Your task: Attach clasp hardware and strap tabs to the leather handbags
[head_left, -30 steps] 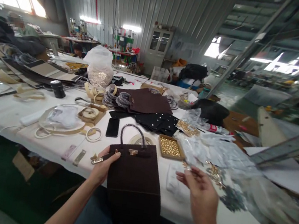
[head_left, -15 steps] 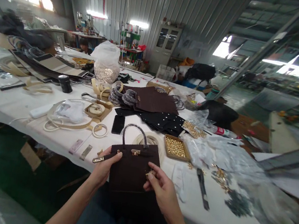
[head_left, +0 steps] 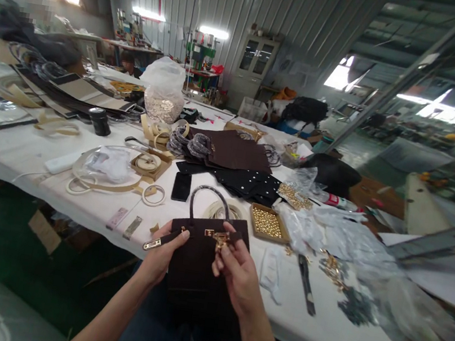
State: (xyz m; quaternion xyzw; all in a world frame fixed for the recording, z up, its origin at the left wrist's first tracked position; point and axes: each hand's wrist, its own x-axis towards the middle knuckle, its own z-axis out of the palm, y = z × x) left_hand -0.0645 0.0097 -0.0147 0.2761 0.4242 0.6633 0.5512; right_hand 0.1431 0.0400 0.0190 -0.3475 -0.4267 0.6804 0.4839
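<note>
A dark brown handbag (head_left: 197, 257) with a looped handle and a gold clasp stands at the near edge of the white table (head_left: 33, 153). My left hand (head_left: 163, 255) grips its left side and the strap with the gold tip. My right hand (head_left: 234, 268) is closed in a pinch on a small gold metal fitting (head_left: 221, 239) held against the bag's front at the clasp. A tray of gold studs (head_left: 267, 223) sits just behind the bag to the right.
A black phone (head_left: 181, 186), beige straps and rings (head_left: 124, 178), dark fabric pieces (head_left: 238, 155), a black tool (head_left: 305, 284) and clear plastic bags (head_left: 329, 231) with gold parts lie on the table. A person works at the far left. Green floor lies below.
My right hand came in from the table's right side with a gold fitting and now presses it at the bag's clasp. The left hand kept its hold on the bag.
</note>
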